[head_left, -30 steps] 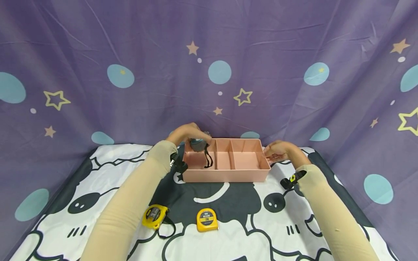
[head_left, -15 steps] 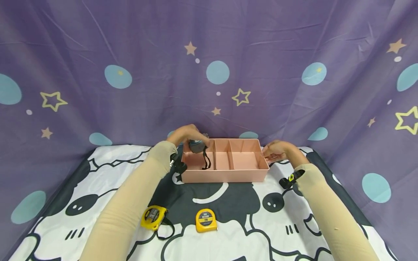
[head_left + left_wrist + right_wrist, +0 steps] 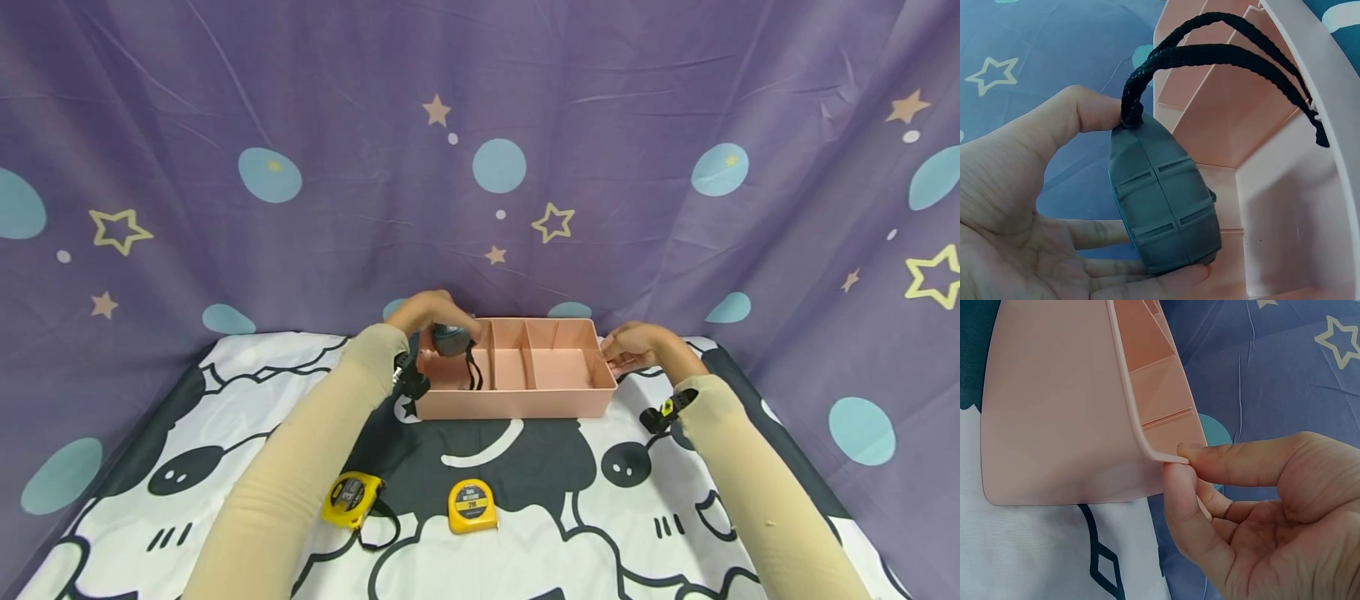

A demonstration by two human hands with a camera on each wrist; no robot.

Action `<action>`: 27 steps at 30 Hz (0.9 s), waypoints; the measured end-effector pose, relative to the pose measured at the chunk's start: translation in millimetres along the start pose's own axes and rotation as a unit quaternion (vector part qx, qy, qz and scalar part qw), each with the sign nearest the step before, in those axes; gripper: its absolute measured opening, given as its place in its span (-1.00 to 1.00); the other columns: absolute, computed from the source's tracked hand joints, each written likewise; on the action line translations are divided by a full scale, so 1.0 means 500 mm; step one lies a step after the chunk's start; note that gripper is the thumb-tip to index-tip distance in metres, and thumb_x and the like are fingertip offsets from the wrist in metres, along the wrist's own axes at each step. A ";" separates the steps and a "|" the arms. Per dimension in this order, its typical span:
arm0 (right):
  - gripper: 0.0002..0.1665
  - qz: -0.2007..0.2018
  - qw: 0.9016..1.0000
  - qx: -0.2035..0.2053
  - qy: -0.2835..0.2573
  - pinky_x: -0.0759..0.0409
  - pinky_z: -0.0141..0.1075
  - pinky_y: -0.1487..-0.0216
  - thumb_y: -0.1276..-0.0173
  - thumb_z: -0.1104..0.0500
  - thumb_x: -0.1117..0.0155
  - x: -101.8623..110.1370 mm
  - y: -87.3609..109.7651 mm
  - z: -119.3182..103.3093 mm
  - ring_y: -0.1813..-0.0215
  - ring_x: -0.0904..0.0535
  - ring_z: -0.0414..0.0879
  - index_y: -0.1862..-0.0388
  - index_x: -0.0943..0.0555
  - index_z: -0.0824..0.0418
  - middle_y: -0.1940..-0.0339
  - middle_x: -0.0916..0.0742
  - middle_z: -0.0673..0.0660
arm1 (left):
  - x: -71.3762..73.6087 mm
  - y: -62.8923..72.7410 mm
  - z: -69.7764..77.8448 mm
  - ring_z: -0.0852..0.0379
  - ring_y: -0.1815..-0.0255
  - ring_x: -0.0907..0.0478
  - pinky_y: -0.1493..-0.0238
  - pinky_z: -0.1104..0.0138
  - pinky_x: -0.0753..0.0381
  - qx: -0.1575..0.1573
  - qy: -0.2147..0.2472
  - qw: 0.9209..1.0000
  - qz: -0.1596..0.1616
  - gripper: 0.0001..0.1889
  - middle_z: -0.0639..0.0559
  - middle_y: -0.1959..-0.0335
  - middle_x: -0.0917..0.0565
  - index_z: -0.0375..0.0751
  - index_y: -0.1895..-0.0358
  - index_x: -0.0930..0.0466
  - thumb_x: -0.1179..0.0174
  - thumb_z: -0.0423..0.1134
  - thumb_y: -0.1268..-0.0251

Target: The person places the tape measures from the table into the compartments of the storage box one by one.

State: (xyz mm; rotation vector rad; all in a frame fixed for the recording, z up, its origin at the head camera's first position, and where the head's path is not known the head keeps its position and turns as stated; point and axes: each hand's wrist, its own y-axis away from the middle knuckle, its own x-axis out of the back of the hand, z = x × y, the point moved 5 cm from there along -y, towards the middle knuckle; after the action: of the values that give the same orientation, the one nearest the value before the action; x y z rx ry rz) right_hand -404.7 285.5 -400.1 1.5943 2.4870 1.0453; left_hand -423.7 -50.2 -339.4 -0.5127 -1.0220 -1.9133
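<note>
A grey tape measure [image 3: 1163, 194] with a black wrist strap [image 3: 1229, 56] is held between the thumb and fingers of my left hand [image 3: 438, 312]. It hangs over the left compartment of a pink divided box [image 3: 517, 405], and the strap dangles into that compartment. At the box's right end my right hand [image 3: 637, 346] pinches the rim between thumb and index finger, as the right wrist view shows. In the head view the left hand partly covers the tape measure.
Nearer me on the cartoon-print cloth [image 3: 525, 558] lie two yellow tape measures: one with a black strap [image 3: 352, 500] at left, another [image 3: 472, 506] in the middle. A purple curtain [image 3: 360, 167] hangs right behind the box.
My left hand and the grey tape measure have sunk slightly toward the left compartment. The right hand keeps its grip on the box rim. The head view has shifted a little.
</note>
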 end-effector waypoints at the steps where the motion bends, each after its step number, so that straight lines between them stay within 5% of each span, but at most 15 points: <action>1: -0.91 0.000 1.000 0.000 -0.001 -0.69 -0.40 0.19 -0.47 0.40 -0.06 0.000 0.000 0.000 0.36 -0.61 -0.22 0.09 -0.46 0.38 0.45 -0.65 0.01 | -0.002 -0.001 0.000 -0.24 -0.28 -0.46 -0.13 -0.03 -0.68 0.007 0.001 1.000 -0.004 0.15 -0.31 -0.56 -0.14 -0.38 -0.60 0.06 -0.42 0.04 -0.03; 9: -0.92 -0.004 1.000 0.002 -0.007 -0.69 -0.40 0.19 -0.46 0.40 -0.08 0.000 0.002 0.001 0.36 -0.61 -0.22 0.11 -0.48 0.37 0.46 -0.65 0.01 | -0.019 -0.011 -0.004 -0.23 -0.29 -0.46 -0.09 -0.01 -0.70 0.046 -0.011 0.997 -0.059 0.18 -0.34 -0.54 -0.15 -0.30 -0.63 0.15 -0.40 0.04 -0.03; 16: -0.88 -0.003 1.000 0.001 0.003 -0.68 -0.41 0.17 -0.47 0.39 -0.09 0.003 -0.003 0.001 0.36 -0.60 -0.24 0.06 -0.45 0.38 0.45 -0.64 0.01 | -0.023 -0.017 -0.004 -0.13 -0.26 -0.47 0.11 0.13 -0.74 0.050 -0.023 0.996 -0.067 0.14 -0.33 -0.52 -0.23 -0.32 -0.62 0.09 -0.38 0.09 -0.08; 27: -0.92 0.003 1.000 0.007 -0.004 -0.68 -0.40 0.20 -0.45 0.40 -0.10 0.006 -0.004 0.006 0.37 -0.60 -0.21 0.16 -0.54 0.36 0.46 -0.64 0.02 | -0.031 -0.032 -0.010 -0.12 -0.19 -0.48 0.01 0.09 -0.73 0.065 -0.019 0.995 -0.073 -0.02 -0.33 -0.40 -0.37 -0.38 -0.50 -0.16 -0.34 0.08 -0.07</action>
State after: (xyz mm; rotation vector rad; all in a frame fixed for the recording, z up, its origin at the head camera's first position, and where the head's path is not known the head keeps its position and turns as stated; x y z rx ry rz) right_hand -406.6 288.9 -402.5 1.6065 2.4912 1.0229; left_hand -428.8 -42.2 -360.0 -0.4116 -1.2291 -1.9540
